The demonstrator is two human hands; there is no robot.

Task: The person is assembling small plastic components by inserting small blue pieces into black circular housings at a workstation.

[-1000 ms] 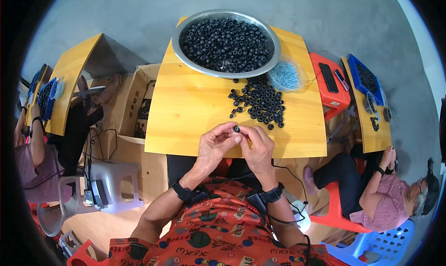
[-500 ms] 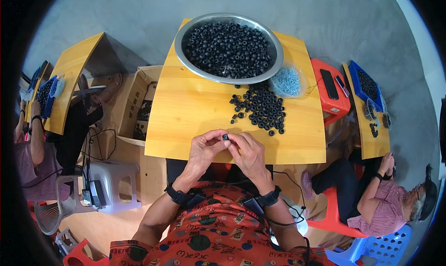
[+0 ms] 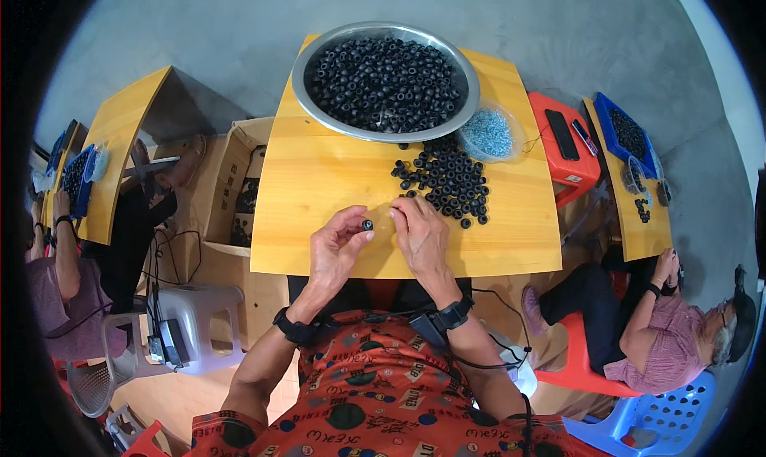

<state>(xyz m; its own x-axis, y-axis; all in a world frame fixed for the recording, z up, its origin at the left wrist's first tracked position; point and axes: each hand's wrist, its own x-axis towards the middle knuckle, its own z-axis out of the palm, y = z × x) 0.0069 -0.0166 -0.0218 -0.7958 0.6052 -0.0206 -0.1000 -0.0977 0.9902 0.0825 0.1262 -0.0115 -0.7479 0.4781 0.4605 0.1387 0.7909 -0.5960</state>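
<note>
My left hand pinches a small round black part with a hollow end between thumb and fingers, just above the table. My right hand is a little apart from it, thumb and fingertips pressed together. Whatever those fingers hold, if anything, is too small to make out. Close beyond the right hand lies a loose pile of similar black parts. A large metal basin at the far edge is heaped with more of them. Beside it stands a clear tub of small bluish-silver pieces.
A cardboard box is left of the table. A red stool on the right carries a black phone. A person sits farther right, and another at left. A grey plastic stool stands lower left.
My hands have come apart: the left has moved left with the black part, and the right slightly up toward the pile. The whole view has shifted slightly.
</note>
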